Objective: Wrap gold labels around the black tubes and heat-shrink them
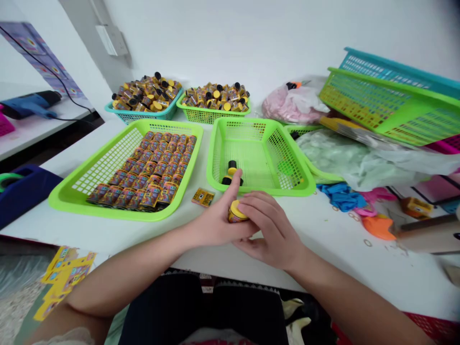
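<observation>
A small printed jar with a yellow lid is between my two hands, over the table in front of me. My left hand is closed around its lower part, with one digit pointing up and away. The fingertips of my right hand curl against the jar's right side, near the lid. Just beyond them, a few jars with black and yellow ends lie in the near left corner of a green basket. To the left of my left hand, a flat yellow printed label stack rests on the table.
Rows of printed jars fill a green basket at left. Two baskets heaped with loose jars stand behind. Plastic bags, stacked baskets, balloons and a blurred tape-dispenser-like object crowd the right.
</observation>
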Available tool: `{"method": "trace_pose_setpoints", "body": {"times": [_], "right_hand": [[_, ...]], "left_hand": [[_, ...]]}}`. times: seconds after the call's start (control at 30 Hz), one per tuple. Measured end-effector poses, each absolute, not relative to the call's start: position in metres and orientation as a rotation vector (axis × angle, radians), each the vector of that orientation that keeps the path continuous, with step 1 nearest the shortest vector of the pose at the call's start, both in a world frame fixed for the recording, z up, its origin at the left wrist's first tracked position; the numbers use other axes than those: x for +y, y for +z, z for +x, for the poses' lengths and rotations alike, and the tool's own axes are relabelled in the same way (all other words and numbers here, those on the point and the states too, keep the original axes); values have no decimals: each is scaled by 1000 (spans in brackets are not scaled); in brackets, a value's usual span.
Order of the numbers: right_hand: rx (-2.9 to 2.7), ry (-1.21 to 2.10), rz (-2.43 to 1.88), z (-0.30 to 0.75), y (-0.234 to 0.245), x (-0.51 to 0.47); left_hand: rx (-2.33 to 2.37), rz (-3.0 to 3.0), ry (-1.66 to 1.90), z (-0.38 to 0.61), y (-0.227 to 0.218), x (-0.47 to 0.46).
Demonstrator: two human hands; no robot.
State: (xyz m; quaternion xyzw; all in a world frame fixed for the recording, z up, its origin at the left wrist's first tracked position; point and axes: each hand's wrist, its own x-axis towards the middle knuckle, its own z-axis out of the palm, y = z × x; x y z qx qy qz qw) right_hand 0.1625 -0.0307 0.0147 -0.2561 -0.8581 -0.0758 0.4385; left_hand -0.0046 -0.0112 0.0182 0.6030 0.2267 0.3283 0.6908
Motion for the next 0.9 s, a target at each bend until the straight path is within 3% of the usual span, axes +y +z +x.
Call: {"method": "trace_pose_setpoints", "body": {"times": [0.2,0.33,0.5,0.6,0.7,0.9], "right_hand": [[-2171,-258,-541,167,11,-28],[-2117,-296,-609,170,23,-27],[-2097,369,-1198,178,53,20],[-2336,568,-1629,180,57,69],[-2625,874,-1702,172,49,104],[-2659,811,-1815,161,56,106]], "left_hand": [[538,1506,923,0,25,-10],[813,1837,1111,-14,42,-18],[1310,1896,1247,-92,75,-39],[1788,2001,1107,-147,93,-36],[2185,2068,758,-183,102,-22],[2145,1972,335,-188,89,-1]]}}
